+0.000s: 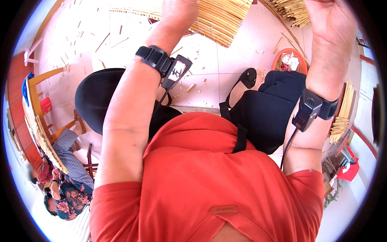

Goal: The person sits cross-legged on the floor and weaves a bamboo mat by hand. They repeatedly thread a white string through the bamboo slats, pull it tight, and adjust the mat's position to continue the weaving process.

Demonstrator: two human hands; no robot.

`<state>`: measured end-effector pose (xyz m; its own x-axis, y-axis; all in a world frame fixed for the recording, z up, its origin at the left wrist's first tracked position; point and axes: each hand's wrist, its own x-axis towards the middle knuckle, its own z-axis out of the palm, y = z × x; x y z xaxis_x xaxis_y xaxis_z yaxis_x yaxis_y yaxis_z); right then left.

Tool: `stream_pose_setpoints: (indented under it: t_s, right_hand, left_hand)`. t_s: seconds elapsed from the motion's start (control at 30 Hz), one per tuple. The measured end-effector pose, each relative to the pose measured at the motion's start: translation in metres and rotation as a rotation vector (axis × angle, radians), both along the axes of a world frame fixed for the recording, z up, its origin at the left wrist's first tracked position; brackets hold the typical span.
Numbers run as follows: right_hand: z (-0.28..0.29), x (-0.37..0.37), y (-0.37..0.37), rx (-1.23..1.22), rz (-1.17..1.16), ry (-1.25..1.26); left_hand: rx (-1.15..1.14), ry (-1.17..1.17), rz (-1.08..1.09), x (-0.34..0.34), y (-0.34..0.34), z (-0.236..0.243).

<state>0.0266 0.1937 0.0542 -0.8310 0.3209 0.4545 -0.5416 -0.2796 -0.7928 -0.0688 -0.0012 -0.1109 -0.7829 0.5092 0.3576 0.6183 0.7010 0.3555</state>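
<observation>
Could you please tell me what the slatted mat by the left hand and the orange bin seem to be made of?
The slatted mat: probably reed or bamboo with a slight sheen, judging by its thin, yellowish rods. The orange bin: likely smooth plastic, given its even colour.

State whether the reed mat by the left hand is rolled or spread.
The reed mat is spread where visible: its stalks lie side by side.
</observation>
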Motion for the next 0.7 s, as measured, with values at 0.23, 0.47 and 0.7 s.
stream_pose_setpoints:
  t_s: [0.23,0.47,0.7]
  right_hand:
    - [-0.016,-0.007,0.002,0.280,0.167,-0.409]
    - [-0.035,-0.004,-0.048,1.055,0.074,-0.661]
    - [-0.049,-0.006,-0.062,1.269,0.035,-0.737]
  left_hand:
    - [0.236,-0.555,0.059,-0.001,-0.013,0.047]
    - [1.168,-0.947,0.349,0.042,-0.093,0.045]
    - [1.273,-1.399,0.464,0.061,-0.061,-0.010]
